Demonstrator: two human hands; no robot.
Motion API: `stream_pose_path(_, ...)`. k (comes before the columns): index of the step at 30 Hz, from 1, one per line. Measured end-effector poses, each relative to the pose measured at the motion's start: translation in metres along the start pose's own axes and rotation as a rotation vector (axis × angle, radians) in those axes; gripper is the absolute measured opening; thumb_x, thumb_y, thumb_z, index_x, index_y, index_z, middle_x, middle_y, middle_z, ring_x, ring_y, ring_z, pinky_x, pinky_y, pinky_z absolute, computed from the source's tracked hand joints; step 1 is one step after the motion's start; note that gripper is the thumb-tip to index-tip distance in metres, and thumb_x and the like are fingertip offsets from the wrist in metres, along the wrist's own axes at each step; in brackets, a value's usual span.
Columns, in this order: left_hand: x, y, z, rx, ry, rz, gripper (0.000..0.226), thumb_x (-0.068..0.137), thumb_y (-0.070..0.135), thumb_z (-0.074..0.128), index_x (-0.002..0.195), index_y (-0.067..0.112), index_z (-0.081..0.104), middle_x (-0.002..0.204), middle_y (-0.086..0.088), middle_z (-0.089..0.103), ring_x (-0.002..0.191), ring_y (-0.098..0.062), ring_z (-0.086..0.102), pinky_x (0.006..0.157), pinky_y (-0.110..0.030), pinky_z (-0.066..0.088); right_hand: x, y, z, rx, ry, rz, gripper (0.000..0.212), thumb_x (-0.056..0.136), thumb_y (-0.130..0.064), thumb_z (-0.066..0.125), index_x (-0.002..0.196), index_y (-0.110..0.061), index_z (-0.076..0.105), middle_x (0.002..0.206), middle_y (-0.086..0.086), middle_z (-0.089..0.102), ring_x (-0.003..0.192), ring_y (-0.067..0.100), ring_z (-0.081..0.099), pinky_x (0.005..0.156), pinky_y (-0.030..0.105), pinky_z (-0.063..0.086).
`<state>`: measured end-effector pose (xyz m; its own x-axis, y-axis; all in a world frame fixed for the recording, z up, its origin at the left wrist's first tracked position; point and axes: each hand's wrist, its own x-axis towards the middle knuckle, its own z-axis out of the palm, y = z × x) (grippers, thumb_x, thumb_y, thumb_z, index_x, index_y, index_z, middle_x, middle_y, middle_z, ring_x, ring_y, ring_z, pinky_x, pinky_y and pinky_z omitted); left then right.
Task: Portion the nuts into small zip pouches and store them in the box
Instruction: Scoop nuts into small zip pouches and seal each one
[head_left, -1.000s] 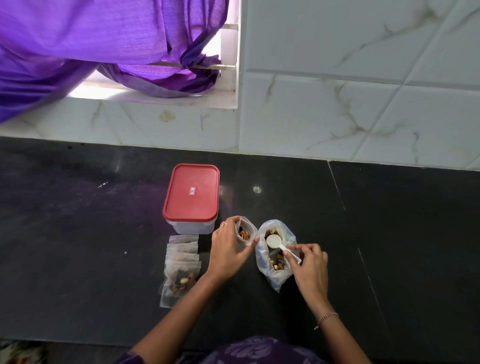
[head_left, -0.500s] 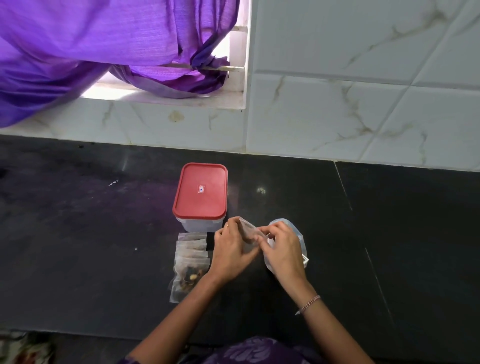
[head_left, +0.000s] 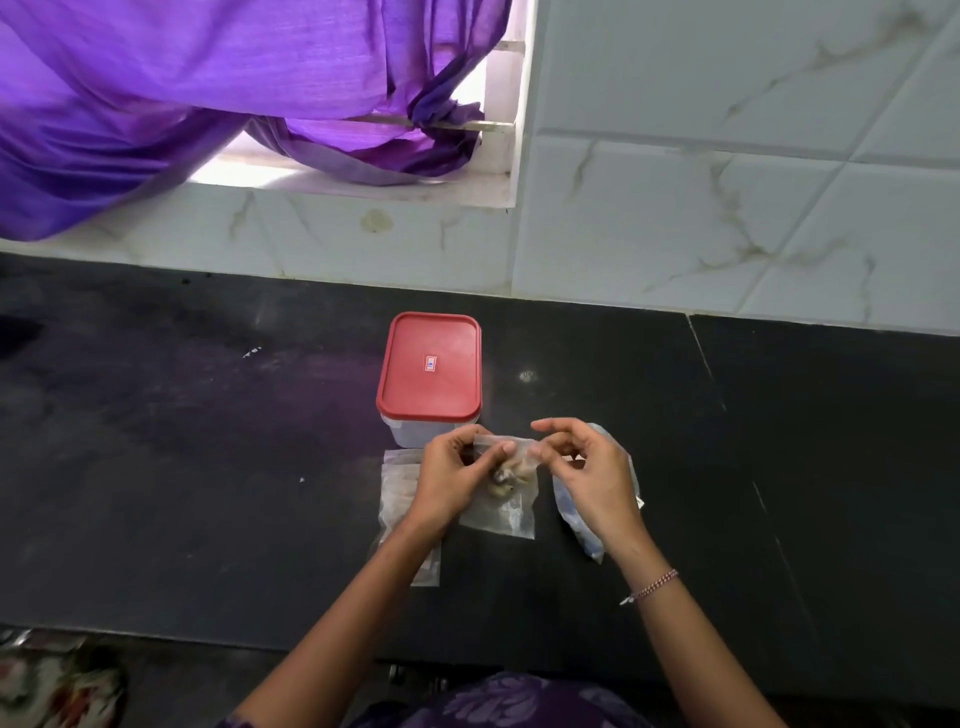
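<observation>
I hold a small clear zip pouch (head_left: 503, 493) with nuts in it above the black counter (head_left: 208, 467). My left hand (head_left: 451, 478) pinches its top left edge and my right hand (head_left: 582, 470) pinches its top right edge. Behind the pouch stands the clear box with its red lid (head_left: 429, 366) on. The big plastic bag of nuts (head_left: 584, 525) lies under my right hand, mostly hidden. A stack of small pouches (head_left: 400, 483) lies under my left wrist.
A marble-tiled wall (head_left: 727, 208) rises behind the counter, and a purple curtain (head_left: 208, 93) hangs over the window sill at the back left. The counter's front edge runs close to my body.
My right hand let go of the white spoon in the big bag and came over to the small pouch. Both hands now hold the pouch by its top, flattened and hanging.
</observation>
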<state>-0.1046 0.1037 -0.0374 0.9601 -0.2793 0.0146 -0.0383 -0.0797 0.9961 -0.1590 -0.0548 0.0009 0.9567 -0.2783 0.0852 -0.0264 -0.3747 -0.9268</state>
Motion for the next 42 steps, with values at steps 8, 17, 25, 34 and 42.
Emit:
stream_pose_path(8,-0.014,0.008,-0.008,-0.072,0.049,0.039,0.012,0.08,0.024,0.073,0.077,0.013,0.069,0.068,0.003,0.068,0.066,-0.011,0.063,0.061,-0.028,0.052,-0.029,0.014,0.032,0.167,0.08,0.134,0.009,0.084,-0.026,0.069,0.078,-0.019,0.066,0.066,-0.001,0.066,0.063,0.01,0.062,0.068,0.035,0.055)
stream_pose_path(17,-0.013,0.019,-0.008,-0.141,0.097,0.074,0.012,0.089,0.0,0.064,0.08,-0.008,0.061,0.055,0.006,0.062,0.05,-0.001,0.059,0.049,-0.012,0.045,-0.049,0.013,0.046,0.401,0.129,0.273,0.017,0.083,-0.03,0.068,0.089,-0.015,0.063,0.081,-0.001,0.065,0.077,0.009,0.062,0.061,0.024,0.051)
stream_pose_path(25,-0.009,0.018,-0.007,-0.239,0.093,-0.025,0.012,0.089,0.007,0.064,0.08,-0.001,0.065,0.062,0.005,0.066,0.06,-0.006,0.062,0.059,-0.021,0.051,-0.053,0.03,0.038,0.18,0.183,0.242,0.009,0.088,-0.029,0.063,0.082,-0.024,0.066,0.078,-0.003,0.065,0.076,0.01,0.061,0.07,0.029,0.055)
stream_pose_path(34,-0.008,0.011,0.002,-0.217,0.055,-0.093,0.014,0.085,0.016,0.07,0.077,0.004,0.067,0.073,-0.01,0.068,0.071,-0.019,0.063,0.07,-0.032,0.052,-0.059,0.025,0.05,0.552,0.068,0.307,0.036,0.083,-0.044,0.058,0.112,-0.028,0.044,0.117,0.0,0.06,0.108,0.015,0.061,0.088,0.037,0.052)
stream_pose_path(42,-0.004,0.011,0.001,-0.189,0.02,-0.092,0.018,0.084,0.018,0.072,0.087,0.001,0.071,0.08,-0.015,0.071,0.072,-0.018,0.068,0.067,-0.027,0.056,-0.054,0.032,0.048,0.273,-0.01,0.205,0.064,0.077,-0.014,0.077,0.124,-0.032,0.037,0.112,0.003,0.067,0.099,0.011,0.067,0.082,0.03,0.055)
